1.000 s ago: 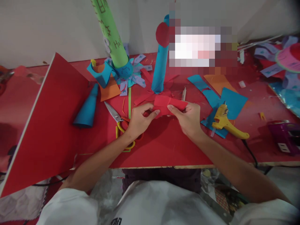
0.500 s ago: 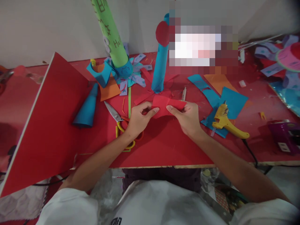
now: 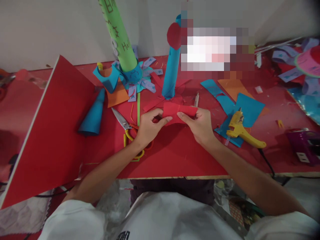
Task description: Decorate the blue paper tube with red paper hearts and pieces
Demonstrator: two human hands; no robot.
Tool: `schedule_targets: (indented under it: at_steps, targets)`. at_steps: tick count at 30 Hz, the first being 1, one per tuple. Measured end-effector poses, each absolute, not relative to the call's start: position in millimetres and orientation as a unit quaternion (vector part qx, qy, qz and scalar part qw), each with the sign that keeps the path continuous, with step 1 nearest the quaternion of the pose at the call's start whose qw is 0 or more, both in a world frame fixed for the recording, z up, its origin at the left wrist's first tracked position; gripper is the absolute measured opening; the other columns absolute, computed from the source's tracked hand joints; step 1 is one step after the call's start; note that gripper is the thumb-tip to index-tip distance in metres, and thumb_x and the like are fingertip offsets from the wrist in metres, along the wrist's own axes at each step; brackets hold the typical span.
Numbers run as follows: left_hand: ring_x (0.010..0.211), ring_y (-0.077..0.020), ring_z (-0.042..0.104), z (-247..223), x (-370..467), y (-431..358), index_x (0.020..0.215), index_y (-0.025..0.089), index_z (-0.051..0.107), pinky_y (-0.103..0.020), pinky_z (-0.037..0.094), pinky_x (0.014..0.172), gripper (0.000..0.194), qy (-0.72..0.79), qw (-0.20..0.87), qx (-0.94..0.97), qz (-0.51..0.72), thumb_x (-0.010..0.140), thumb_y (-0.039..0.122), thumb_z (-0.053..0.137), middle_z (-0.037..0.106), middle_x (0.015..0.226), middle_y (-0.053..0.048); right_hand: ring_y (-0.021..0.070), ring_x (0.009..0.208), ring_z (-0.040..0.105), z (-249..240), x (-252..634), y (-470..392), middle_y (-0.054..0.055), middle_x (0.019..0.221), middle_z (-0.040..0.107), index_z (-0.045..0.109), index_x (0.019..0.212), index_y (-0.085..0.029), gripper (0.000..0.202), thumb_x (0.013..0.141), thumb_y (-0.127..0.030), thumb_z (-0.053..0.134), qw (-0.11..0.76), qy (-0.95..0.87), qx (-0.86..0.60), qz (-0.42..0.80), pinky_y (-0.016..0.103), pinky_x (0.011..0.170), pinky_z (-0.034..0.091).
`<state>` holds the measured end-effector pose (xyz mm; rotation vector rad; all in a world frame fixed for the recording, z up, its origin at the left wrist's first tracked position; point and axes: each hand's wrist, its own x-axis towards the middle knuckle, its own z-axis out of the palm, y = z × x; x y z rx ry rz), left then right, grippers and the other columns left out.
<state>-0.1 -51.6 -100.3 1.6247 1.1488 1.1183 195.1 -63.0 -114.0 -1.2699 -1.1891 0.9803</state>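
Note:
A piece of red paper point(image 3: 172, 109) with a fold or overlap across it is held between both hands above the red table. My left hand point(image 3: 150, 128) pinches its left side, thumb on top. On the right side, my right hand point(image 3: 198, 125) grips it with the thumb pressed near the middle. Just behind the paper stands a blue paper tube point(image 3: 171, 71) with a red disc near its top and red strips around its foot. Scissors with yellow and red handles point(image 3: 123, 123) lie beside my left hand, partly hidden under the wrist.
A yellow glue gun point(image 3: 241, 131) rests on blue paper scraps point(image 3: 251, 108) at the right, its cord running off the front edge. A green paper tube point(image 3: 121, 43) stands at the back left. A blue paper cone point(image 3: 93, 115) lies by a tilted red board point(image 3: 50, 133).
My left thumb has slid slightly to the right along the red paper. Both hands keep hold of it, and the things around stay where they were.

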Motion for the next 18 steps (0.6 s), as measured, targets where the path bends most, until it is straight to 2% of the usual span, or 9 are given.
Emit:
schedule_targets:
  at_steps: [7, 13, 18]
  targets:
    - [0.061, -0.0105, 0.035, -94.8, 0.1, -52.1, 0.067, 0.020, 0.050, -0.026, 0.034, 0.058, 0.054, 0.455, 0.407, 0.647, 0.456, 0.095, 0.062, 0.071, 0.041, 0.064, 0.005, 0.0203, 0.082, 0.074, -116.3, 194.2, -63.8, 0.001, 0.089, 0.082, 0.085, 0.092, -0.024, 0.020, 0.085, -0.042, 0.086, 0.532, -0.523, -0.529, 0.404, 0.034, 0.074, 0.059]
    - [0.061, -0.0109, 0.031, -93.4, -2.0, -49.3, 0.065, 0.020, 0.046, -0.028, 0.033, 0.059, 0.060, 0.458, 0.390, 0.640, 0.478, 0.094, 0.066, 0.071, 0.035, 0.064, 0.005, 0.0212, 0.091, 0.075, -118.5, 192.4, -62.1, 0.002, 0.098, 0.081, 0.081, 0.098, -0.026, 0.033, 0.088, -0.058, 0.080, 0.564, -0.465, -0.488, 0.478, 0.037, 0.086, 0.064]
    - [0.061, -0.0113, 0.032, -94.2, -1.4, -49.3, 0.064, 0.021, 0.045, -0.028, 0.033, 0.059, 0.061, 0.460, 0.396, 0.635, 0.478, 0.092, 0.069, 0.071, 0.035, 0.064, 0.004, 0.0175, 0.062, 0.067, -111.9, 192.4, -63.5, 0.000, 0.074, 0.071, 0.073, 0.082, -0.025, 0.042, 0.083, -0.067, 0.082, 0.546, -0.446, -0.518, 0.484, 0.032, 0.055, 0.063]
